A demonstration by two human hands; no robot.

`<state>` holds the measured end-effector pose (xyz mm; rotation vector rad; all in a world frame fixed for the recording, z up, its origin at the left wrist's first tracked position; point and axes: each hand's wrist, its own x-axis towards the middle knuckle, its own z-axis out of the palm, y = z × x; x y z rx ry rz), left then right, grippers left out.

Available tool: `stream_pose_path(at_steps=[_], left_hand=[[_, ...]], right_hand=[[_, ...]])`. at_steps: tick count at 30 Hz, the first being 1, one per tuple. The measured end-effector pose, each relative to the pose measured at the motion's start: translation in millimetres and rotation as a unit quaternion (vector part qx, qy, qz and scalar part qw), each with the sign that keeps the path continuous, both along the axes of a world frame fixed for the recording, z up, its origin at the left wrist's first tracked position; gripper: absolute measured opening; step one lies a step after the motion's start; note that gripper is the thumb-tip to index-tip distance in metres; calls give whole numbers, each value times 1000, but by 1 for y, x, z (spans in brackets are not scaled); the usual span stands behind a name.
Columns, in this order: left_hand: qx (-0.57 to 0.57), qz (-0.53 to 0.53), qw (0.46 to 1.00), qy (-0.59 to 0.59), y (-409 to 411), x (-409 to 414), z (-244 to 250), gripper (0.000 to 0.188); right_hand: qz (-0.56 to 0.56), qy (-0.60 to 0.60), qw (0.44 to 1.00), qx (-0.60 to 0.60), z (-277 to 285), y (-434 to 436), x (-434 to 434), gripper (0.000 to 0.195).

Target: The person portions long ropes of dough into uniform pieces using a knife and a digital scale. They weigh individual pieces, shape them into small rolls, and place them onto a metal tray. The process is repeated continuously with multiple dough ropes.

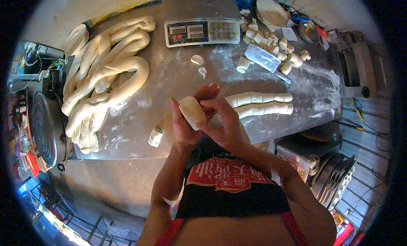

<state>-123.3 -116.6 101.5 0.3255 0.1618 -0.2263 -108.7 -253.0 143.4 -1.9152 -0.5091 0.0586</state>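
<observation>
A smooth, rounded piece of dough (pixel 191 112) lies in my left hand (pixel 183 131), which cups it from the left and below. Against its right side press the fingers of my right hand (pixel 224 122). Both hands are raised over the front of a floured metal worktable (pixel 133 131). To the right, two rows of cut dough segments (pixel 265 109) lie side by side, partly covered by my right hand. A single dough piece (pixel 155 136) rests left of my left hand. Two small dough bits (pixel 197 59) sit farther back.
Long, thick dough ropes (pixel 105 77) are heaped on the left. A digital scale (pixel 202 32) stands at the back. At the right rear, a cleaver (pixel 263 58) lies among many dough chunks (pixel 260 37), near a flour-dusted bowl (pixel 272 12). A round black pan (pixel 47 128) flanks the table's left edge.
</observation>
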Motion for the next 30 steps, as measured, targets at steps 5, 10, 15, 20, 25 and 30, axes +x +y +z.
stream_pose_path(at_steps=[5, 10, 15, 20, 25, 30], left_hand=[[-17, -19, 1000, -15, -6, -2, 13, 111], [77, -5, 996, 43, -8, 3, 12, 104], [353, 21, 935, -38, -9, -11, 0, 83], [369, 96, 925, -11, -13, -34, 1, 66], [390, 45, 919, -39, 5, -35, 8, 64], [396, 12, 917, -38, 3, -37, 10, 57]], right_hand=[[0, 51, 998, 38, 6, -3, -3, 62], [13, 212, 963, 165, -2, -3, -5, 69], [-91, 412, 856, 298, -24, -12, -4, 53], [-82, 422, 895, 119, -24, -32, -8, 44], [-30, 166, 985, -44, -4, -46, 0, 39], [13, 298, 952, 70, -1, -37, 5, 33]])
